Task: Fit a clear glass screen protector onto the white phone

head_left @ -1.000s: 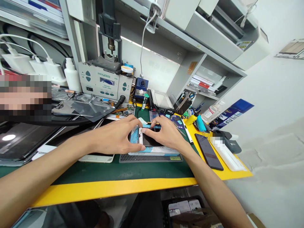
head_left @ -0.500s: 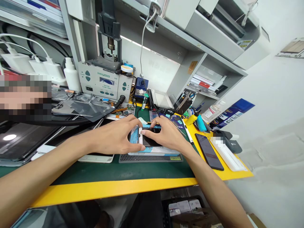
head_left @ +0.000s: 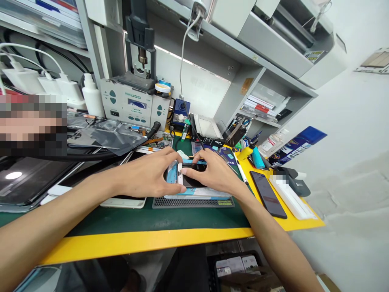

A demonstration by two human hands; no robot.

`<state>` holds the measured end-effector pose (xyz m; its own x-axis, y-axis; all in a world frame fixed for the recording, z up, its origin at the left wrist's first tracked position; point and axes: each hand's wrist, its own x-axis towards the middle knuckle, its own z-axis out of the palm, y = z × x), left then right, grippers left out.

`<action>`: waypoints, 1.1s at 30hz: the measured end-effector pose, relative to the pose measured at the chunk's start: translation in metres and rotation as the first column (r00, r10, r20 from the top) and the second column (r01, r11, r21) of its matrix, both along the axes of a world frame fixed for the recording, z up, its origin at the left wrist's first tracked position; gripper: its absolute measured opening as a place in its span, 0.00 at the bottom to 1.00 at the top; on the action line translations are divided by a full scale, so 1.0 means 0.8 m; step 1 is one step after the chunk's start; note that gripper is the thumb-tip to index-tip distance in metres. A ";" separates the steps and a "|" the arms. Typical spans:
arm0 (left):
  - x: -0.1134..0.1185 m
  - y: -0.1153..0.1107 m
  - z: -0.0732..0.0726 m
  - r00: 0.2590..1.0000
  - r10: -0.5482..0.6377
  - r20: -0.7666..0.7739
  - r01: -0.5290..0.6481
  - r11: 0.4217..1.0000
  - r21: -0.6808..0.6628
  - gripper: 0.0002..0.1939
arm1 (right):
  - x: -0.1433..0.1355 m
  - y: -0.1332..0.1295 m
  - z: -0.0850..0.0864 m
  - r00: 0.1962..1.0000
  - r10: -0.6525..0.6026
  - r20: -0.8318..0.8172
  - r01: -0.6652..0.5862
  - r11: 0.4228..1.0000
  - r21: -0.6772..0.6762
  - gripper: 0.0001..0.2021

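Note:
A smartphone (head_left: 194,181) with a black screen and a white end lies flat in front of me, on a blue and white pack (head_left: 212,192). My left hand (head_left: 156,172) is closed around the phone's white left end, thumb on the near edge and fingers at the far edge. From the right, my right hand (head_left: 214,172) grips the phone too, its thumb pressed on the screen near the white end and its fingers over the far edge. Below the pack lies a dark mesh-patterned mat (head_left: 191,202). The phone's right end is partly hidden by my right hand.
A rework station (head_left: 130,105) stands at the back left, near a black hose (head_left: 91,156). Another phone (head_left: 268,194) lies on the yellow border at right, beside a long white box (head_left: 293,198). Larger dark-screened devices (head_left: 24,178) crowd the left.

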<state>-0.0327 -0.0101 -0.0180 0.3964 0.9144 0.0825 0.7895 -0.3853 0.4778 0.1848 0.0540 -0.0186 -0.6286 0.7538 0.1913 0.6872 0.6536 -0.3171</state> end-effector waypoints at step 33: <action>-0.002 0.002 -0.004 1.000 0.003 0.018 -0.004 1.000 0.024 0.33 | 0.002 -0.001 0.004 0.999 0.038 -0.005 -0.039 0.998 -0.042 0.23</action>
